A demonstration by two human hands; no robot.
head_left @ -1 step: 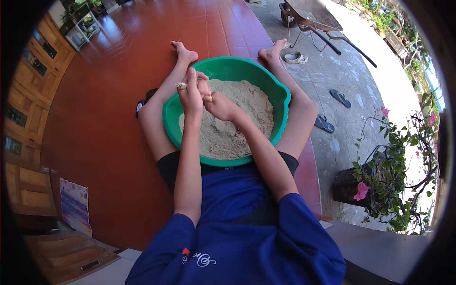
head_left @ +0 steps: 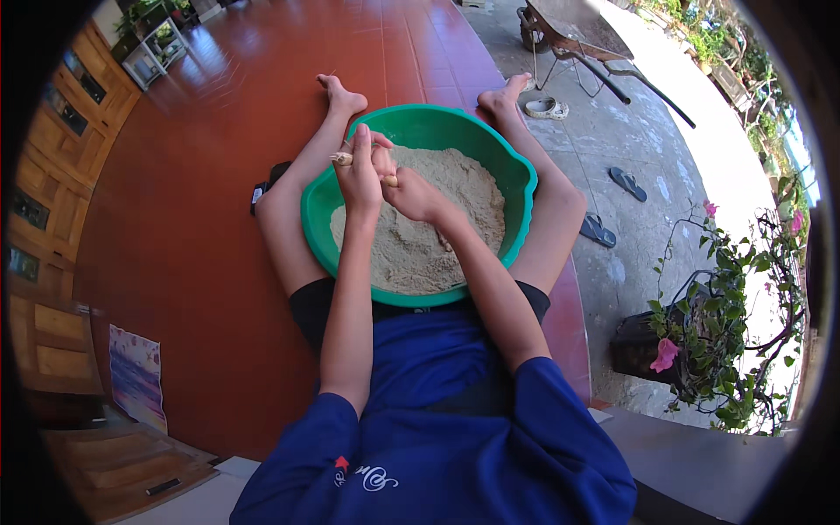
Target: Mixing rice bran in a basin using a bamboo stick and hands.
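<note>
Tan pieces [head_left: 341,158], whether joined cannot be told, protrude beside the grasping left hand [head_left: 360,179] and the curled right hand [head_left: 411,196], above a green basin [head_left: 420,125] of beige grains [head_left: 464,188]; pieces small, pale, rounded.

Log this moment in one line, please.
left hand: holds knobbly tan piece | right hand: holds small tan tip | below: round green plastic basin, pale grainy material

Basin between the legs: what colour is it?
Green; the basin shows best in the head view.
</note>
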